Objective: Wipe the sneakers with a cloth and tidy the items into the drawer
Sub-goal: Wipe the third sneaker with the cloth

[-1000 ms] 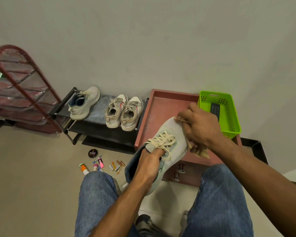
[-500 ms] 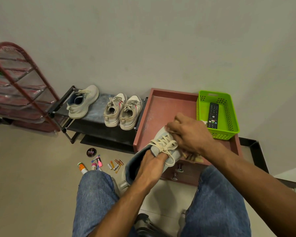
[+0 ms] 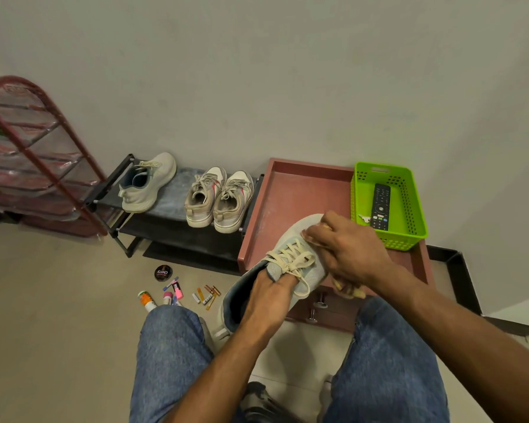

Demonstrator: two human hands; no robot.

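Note:
A pale grey sneaker (image 3: 298,239) with cream laces is held up over the front of a red-brown drawer unit (image 3: 290,190). My left hand (image 3: 271,296) is pushed into its opening, fingers under the tongue. My right hand (image 3: 348,250) grips a tan cloth (image 3: 347,291) and presses it on the sneaker's right side near the toe; most of the cloth is hidden under the hand. Its matching sneaker (image 3: 147,183) and a beige pair (image 3: 219,198) stand on a low black rack (image 3: 171,227). Small items (image 3: 177,293) lie scattered on the floor.
A green basket (image 3: 405,215) holding a black remote (image 3: 380,206) stands on the drawer unit's right side. A round black polish tin (image 3: 163,272) lies on the floor by the rack. A red wire shelf (image 3: 34,154) wrapped in plastic stands at far left. My knees frame the bottom.
My right hand slid the cloth back from the toe toward the laces, then forward and right again along the sneaker. The left hand kept the sneaker held up.

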